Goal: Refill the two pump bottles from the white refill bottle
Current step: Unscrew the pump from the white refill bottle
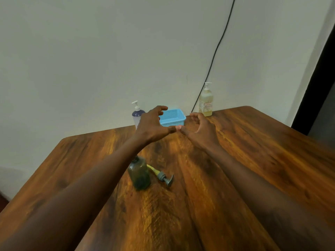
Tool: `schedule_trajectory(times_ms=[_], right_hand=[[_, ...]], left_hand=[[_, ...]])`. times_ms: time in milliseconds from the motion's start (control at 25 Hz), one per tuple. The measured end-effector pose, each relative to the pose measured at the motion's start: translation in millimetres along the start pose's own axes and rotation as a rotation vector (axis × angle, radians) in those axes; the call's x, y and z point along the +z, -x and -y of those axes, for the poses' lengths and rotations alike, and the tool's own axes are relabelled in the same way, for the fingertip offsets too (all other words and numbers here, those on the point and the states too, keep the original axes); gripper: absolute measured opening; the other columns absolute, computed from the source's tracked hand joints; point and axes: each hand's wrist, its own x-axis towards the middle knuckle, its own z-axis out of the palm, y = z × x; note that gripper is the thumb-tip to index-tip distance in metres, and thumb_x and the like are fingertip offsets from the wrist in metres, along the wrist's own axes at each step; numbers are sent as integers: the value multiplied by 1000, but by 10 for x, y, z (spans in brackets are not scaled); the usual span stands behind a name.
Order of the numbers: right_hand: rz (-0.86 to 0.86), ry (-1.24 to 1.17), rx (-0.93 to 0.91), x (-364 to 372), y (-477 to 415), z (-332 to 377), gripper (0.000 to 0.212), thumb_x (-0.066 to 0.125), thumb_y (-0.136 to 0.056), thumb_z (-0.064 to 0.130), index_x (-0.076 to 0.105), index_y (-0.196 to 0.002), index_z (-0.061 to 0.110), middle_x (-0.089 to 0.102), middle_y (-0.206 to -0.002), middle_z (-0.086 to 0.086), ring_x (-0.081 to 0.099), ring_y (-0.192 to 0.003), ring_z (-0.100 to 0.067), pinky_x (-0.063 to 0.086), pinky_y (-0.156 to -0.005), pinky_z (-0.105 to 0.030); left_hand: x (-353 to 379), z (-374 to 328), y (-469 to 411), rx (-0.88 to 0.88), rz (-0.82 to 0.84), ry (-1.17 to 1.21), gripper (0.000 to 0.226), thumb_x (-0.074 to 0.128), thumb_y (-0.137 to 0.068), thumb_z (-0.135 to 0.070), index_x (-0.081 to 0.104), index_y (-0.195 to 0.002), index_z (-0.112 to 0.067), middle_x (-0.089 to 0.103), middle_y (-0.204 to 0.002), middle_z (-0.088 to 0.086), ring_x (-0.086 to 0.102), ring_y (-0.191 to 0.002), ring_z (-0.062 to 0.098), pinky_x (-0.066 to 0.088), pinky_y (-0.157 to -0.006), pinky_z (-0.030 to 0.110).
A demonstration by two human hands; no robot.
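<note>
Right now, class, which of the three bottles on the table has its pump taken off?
The dark green bottle nearest the person: its neck is open and its grey pump lies on the table beside it. The purple-topped bottle and the yellow-liquid bottle keep their white pumps.

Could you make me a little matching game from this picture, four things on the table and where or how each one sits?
Things:
1. Dark bottle
2. Loose pump
3. Basket
4. Yellow bottle

Places or states:
A. Lying on its side
B. Far edge, between the hands
C. Far right, by the cable
D. Upright, pump off

Pairs: 1-D, 2-A, 3-B, 4-C
</note>
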Motion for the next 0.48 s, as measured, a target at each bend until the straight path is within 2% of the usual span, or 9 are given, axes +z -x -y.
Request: schedule_trajectory(times_ms=[80,160,320,480], right_hand=[[-44,-25,40,-123,-245,-95,80,80,-75,59,48,-140,26,55,-145,1,52,-132,-19,45,-97,-26],[-82,-32,70,-214,-516,-243,79,81,-75,56,47,-139,26,54,-145,0,52,-132,-21,47,-103,-35],[-128,0,113,-316,-1050,-653,77,82,-77,53,46,-139,24,55,-143,-2,55,-128,-24,51,-103,-39],[-168,66,166,-328,-1586,-1187,82,81,-73,59,47,-138,23,57,-142,-3,57,-125,-26,53,-100,-40]], left_hand=[[176,-123,-310,-4,19,-18,90,82,-67,-68,50,-142,-30,60,-139,0,56,-123,20,54,-96,33],[390,-240,-629,1,31,-44,87,82,-69,-65,50,-142,-28,60,-140,1,55,-126,23,50,-105,43],[863,-394,-1213,16,56,-77,85,83,-72,-58,50,-143,-25,60,-139,3,55,-126,25,48,-106,40],[1341,-376,-1812,-18,113,-70,87,85,-72,-55,48,-145,-23,58,-142,4,55,-128,26,48,-107,42]])
